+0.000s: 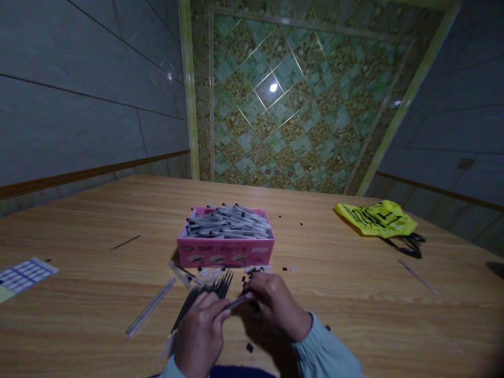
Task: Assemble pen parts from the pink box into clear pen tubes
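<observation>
Between my two hands is a slim pen point(237, 302), slanting up to the right. My left hand point(202, 333) is closed around its lower part, thumb along the barrel. At the upper end, the fingers of my right hand point(273, 302) pinch the pen's tip; whether a small cap sits in them is hidden. Dark pen refills point(189, 304) lie in a bundle under and beyond my left hand. Small white pieces point(210, 274) and small black pieces point(252, 271) are scattered just past my hands.
A pink box point(226, 257) heaped with assembled-looking pens point(228, 223) stands ahead. Clear tubes point(151, 308) lie left, near a printed sheet point(27, 275). A yellow bag point(378, 219) with black straps and a single clear tube point(418, 276) lie right. A wall borders the table's left.
</observation>
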A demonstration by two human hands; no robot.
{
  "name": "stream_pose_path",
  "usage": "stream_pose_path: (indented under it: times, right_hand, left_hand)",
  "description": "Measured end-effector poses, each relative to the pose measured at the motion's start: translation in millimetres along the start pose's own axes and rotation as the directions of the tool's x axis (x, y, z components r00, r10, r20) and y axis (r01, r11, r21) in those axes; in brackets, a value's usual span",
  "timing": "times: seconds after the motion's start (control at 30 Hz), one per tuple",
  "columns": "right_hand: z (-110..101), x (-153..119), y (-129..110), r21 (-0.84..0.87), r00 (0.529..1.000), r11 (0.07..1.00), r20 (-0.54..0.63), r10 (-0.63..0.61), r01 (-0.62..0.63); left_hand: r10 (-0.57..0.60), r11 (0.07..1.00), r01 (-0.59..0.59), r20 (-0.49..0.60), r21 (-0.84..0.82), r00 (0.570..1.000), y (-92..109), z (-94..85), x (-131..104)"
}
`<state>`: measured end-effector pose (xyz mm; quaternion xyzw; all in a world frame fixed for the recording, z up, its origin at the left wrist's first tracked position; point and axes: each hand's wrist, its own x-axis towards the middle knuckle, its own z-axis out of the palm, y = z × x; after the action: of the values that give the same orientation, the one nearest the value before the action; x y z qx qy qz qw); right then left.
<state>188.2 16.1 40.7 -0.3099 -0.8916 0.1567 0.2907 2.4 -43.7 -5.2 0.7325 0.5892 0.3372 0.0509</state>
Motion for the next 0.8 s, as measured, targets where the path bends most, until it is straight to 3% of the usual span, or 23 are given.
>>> stream_pose_path:
  times: [0.23, 0.47, 0.67, 0.8]
  right_hand:
    - [7, -1, -3, -0.021, 0.994, 0.994, -0.041, 0.103, -0.104]
    - [5, 1, -6, -0.061, 0.977, 0.975, -0.002, 0.214, -0.214]
    - [10, 1, 2, 0.103, 0.934, 0.93, 0.097, 0.344, -0.353]
    - [17, 0, 5, 0.187, 0.889, 0.869, 0.102, 0.447, -0.458]
  left_hand:
    - [0.014, 0.998, -0.012, -0.033, 0.067, 0.999, 4, 1.1, -1]
    - [0.074, 0.992, -0.067, -0.066, 0.108, 0.995, 11, 0.4, -3]
    - [0.132, 0.985, -0.119, -0.103, 0.126, 0.986, 13, 1.6, -3]
    - [0.167, 0.977, -0.144, -0.145, 0.158, 0.975, 11, 4.5, -4]
